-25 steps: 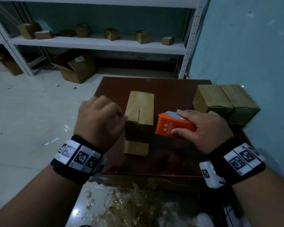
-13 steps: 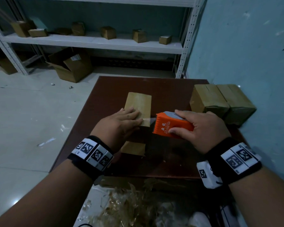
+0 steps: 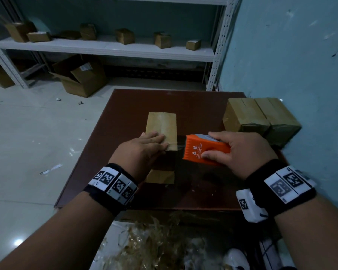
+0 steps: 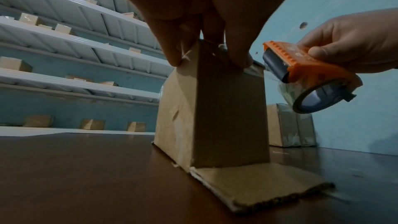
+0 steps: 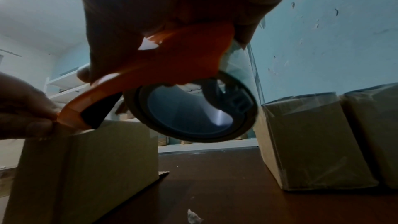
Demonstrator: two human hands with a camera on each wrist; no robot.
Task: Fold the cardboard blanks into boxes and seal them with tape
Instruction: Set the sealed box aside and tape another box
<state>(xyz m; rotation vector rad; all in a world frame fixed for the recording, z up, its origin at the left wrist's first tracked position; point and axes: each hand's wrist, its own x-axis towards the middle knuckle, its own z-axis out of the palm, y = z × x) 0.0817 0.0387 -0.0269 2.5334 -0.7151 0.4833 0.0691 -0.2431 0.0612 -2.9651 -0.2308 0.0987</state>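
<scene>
A folded cardboard box (image 3: 161, 125) (image 4: 211, 117) (image 5: 86, 168) stands on the dark brown table (image 3: 201, 106), one bottom flap (image 4: 260, 186) lying flat toward me. My left hand (image 3: 144, 147) presses flat on the near part of the box top, fingers (image 4: 241, 54) straight. My right hand (image 3: 242, 151) grips an orange tape dispenser (image 3: 205, 151) (image 4: 310, 77) (image 5: 172, 77) just right of the box's top edge. A short strip of clear tape runs from the dispenser to the box top.
Two taped boxes (image 3: 260, 119) (image 5: 312, 139) sit at the table's right, against the blue wall. White shelving (image 3: 105, 47) behind holds small boxes; an open carton (image 3: 80, 78) lies on the floor. Crumpled tape scraps (image 3: 154, 244) fill a bin at the near table edge.
My left hand went from a curled hold beside the box to lying flat on its top. The dispenser stayed beside the box's right top edge.
</scene>
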